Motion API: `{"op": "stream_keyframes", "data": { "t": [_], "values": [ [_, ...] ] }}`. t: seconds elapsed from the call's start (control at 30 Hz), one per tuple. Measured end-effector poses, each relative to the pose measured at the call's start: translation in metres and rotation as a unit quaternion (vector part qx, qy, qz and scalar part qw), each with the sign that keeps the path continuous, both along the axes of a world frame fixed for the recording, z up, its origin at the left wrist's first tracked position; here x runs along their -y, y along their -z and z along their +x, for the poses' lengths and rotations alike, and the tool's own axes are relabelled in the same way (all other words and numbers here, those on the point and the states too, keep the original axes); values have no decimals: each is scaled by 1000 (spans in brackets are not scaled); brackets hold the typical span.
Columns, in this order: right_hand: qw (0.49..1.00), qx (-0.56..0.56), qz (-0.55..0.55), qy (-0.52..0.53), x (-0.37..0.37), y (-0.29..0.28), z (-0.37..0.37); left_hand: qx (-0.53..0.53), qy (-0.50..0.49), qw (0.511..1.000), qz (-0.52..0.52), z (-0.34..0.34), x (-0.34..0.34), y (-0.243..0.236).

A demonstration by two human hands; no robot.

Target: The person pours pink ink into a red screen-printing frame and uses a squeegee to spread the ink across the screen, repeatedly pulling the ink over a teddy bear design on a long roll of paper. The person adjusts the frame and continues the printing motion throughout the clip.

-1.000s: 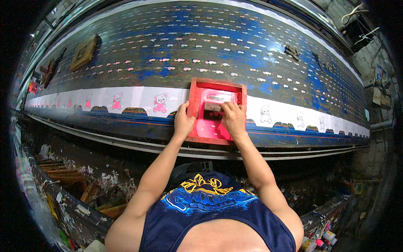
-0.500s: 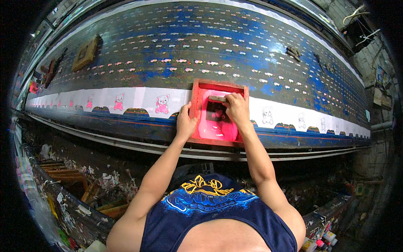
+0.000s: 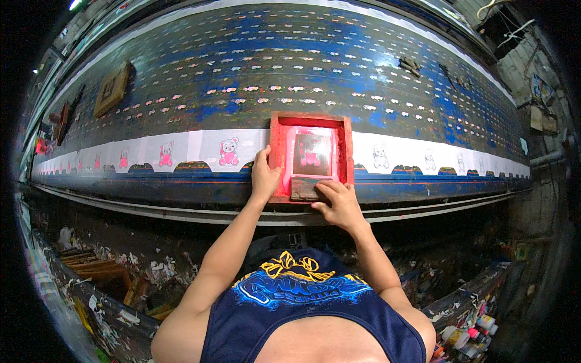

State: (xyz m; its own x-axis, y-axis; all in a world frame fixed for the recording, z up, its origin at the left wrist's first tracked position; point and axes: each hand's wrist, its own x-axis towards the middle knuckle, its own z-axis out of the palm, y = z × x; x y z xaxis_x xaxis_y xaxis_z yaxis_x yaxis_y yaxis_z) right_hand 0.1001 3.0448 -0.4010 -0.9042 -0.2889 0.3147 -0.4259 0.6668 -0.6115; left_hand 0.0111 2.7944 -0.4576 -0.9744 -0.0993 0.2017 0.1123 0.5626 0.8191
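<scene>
A red-stained wooden printing screen frame lies across a white printed strip on the long table. Through its mesh, in a dark window ringed with pink ink, a pink bear shape shows. My left hand is closed on the frame's left side rail. At the near end of the frame sits a dark, flat squeegee; my right hand holds it, fingers over its right part and thumb at its near edge. Left of the frame, a printed bear has pink fill; the outlined bear at right has none.
The dark, blue-patched tabletop carries rows of small printed marks. A wooden block or frame lies far left, and a dark lump far right. Below the table's front rail are scraps, wooden frames and several bottles.
My right hand has drawn the squeegee from the far end of the screen to its near end, thinning the pink ink over the window. My left hand stays on the frame.
</scene>
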Motion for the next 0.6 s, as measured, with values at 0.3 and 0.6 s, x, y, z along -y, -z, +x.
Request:
{"op": "stream_keyframes", "data": {
  "t": [0.3, 0.6],
  "values": [
    [934, 119, -189, 280, -35, 63, -17, -12, -14, 1000, -23, 0, -5, -3],
    [935, 81, -237, 249, -108, 63, -11, -29, -1, 997, 71, 1, -71, -11]
  ]
}}
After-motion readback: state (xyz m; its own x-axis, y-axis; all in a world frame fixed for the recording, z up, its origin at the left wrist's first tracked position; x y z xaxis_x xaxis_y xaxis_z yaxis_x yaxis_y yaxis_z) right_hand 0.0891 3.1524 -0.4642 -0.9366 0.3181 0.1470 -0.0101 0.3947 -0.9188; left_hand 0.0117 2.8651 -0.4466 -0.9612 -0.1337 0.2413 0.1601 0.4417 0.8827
